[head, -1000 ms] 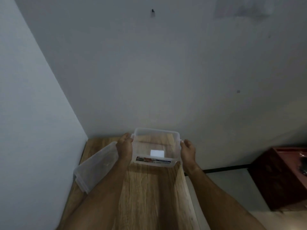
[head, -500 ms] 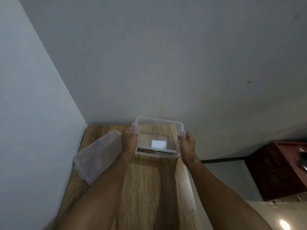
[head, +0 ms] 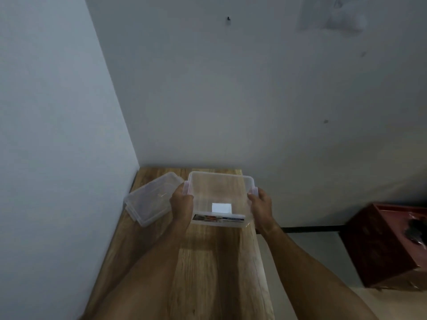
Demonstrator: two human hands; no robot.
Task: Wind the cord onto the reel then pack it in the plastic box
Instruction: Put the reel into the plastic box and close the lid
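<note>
A clear plastic box (head: 219, 192) with pinkish side clips and a printed label on its near wall is held over the far end of a wooden table (head: 208, 262). My left hand (head: 182, 204) grips its left side and my right hand (head: 261, 205) grips its right side. The box is open on top; inside I see only a white label on its bottom. Its clear lid (head: 151, 200) lies on the table to the left, against the wall. No cord or reel is in view.
Grey walls close the table in on the left and at the far end. A dark red cabinet (head: 388, 245) with something dark on top stands lower down at the right. A black strip (head: 309, 229) runs along the wall's base.
The box has stayed between both hands near the table's far end. The view has shifted, so box and lid sit lower and more to the right in it. Both grips are unchanged.
</note>
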